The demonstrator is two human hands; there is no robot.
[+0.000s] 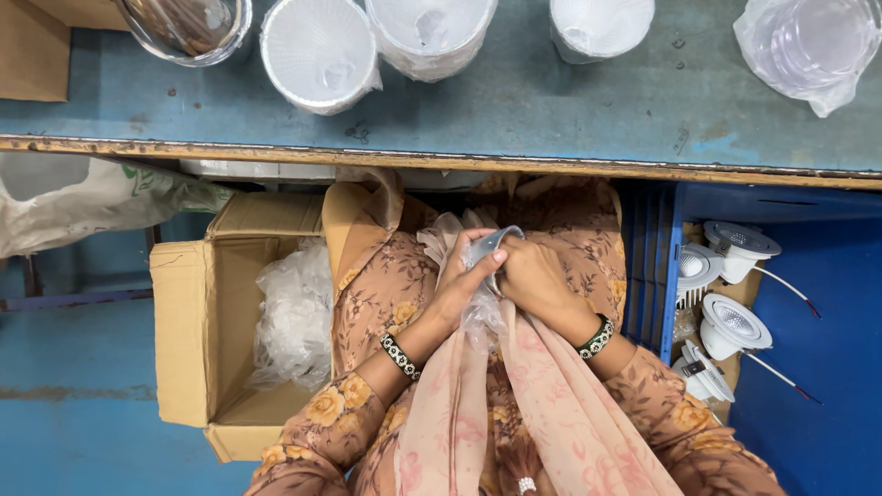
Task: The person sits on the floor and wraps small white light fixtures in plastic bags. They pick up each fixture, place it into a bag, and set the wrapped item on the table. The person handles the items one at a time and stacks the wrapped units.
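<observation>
A small clear plastic reflector cup (pixel 497 242), partly wrapped in a thin plastic bag (pixel 478 312), was held in the lap between both hands, below the edge of the blue workbench (pixel 514 101). The left hand (pixel 462 276) was curled round the bag, its thumb and fingertips pinching the cup's rim. The right hand (pixel 533 276) was closed over the cup from the other side, fingers pressed together and bent.

An open cardboard box (pixel 188 331) was seen to the left of the lap, filled with crumpled clear plastic bags (pixel 294 317). A blue plastic crate (pixel 648 266) stood to the right; white recessed downlights (pixel 730 303) with trailing wires were piled beside it.

On the workbench, stacks of white reflector cups (pixel 319 50) in plastic sleeves were lined up, with a bagged clear stack (pixel 813 46) at the far right.
</observation>
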